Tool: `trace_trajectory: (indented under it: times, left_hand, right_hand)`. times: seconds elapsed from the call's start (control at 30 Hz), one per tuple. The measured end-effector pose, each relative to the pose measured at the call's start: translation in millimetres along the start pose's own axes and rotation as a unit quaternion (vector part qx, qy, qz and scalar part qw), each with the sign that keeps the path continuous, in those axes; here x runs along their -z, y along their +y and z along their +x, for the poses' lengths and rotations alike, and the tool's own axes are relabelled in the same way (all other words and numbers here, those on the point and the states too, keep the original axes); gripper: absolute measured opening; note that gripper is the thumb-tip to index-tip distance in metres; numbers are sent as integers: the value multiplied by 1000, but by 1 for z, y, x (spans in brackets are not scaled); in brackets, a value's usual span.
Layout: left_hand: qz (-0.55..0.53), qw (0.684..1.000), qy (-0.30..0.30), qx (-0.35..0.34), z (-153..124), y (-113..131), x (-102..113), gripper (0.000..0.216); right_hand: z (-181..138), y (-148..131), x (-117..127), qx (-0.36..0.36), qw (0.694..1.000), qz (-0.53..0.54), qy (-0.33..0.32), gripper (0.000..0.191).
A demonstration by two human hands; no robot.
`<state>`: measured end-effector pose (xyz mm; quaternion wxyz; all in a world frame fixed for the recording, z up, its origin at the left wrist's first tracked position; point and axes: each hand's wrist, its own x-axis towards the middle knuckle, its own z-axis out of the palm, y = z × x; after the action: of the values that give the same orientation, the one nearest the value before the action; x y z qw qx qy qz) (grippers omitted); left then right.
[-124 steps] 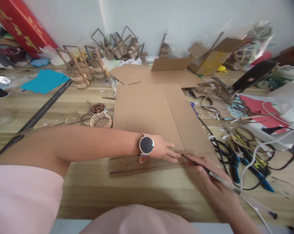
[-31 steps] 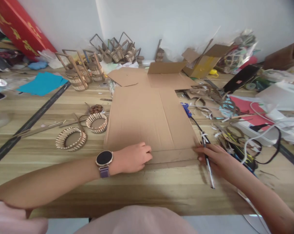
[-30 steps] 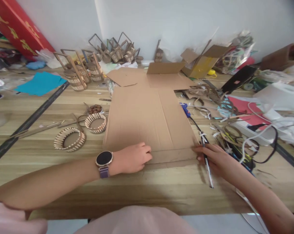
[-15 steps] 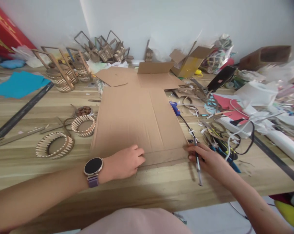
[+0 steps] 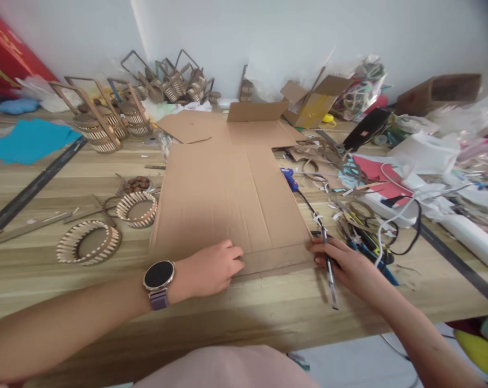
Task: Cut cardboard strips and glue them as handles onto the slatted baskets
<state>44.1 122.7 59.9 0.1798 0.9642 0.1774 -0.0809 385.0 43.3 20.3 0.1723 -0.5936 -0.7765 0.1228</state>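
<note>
A large flattened cardboard box (image 5: 220, 199) lies in front of me, a darker strip along its near edge. My left hand (image 5: 214, 269), with a watch (image 5: 159, 276) on the wrist, is closed at that near edge; its fingertips are hidden. At the near right corner, my right hand (image 5: 341, 261) has its fingers bent around a slim silver-and-black pen-like tool (image 5: 330, 275), which points toward me. The fingertips of this hand also touch the cardboard corner. Two slatted wooden rings (image 5: 89, 242) sit left of the cardboard.
Small wooden buckets with handles (image 5: 96, 126) stand at the back left, near blue sheets (image 5: 29, 141). On the right are a blue glue gun (image 5: 289, 179), pliers (image 5: 373, 248), white cables (image 5: 383, 231) and offcuts. An open carton (image 5: 319, 102) stands at the back.
My left hand has shifted slightly right along the near edge. My right hand keeps the tool at the corner, almost unmoved.
</note>
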Motion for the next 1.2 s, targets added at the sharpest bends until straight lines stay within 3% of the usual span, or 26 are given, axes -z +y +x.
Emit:
trace_trajectory:
  times: [0.83, 1.2]
  left_hand:
    - [8, 1000, 11, -13, 2, -1, -1, 12]
    - [109, 990, 9, -91, 10, -8, 8, 17]
  right_hand:
    - [-2, -3, 3, -35, 998, 47, 5, 19]
    - [-1, -4, 4, -28, 998, 48, -3, 19]
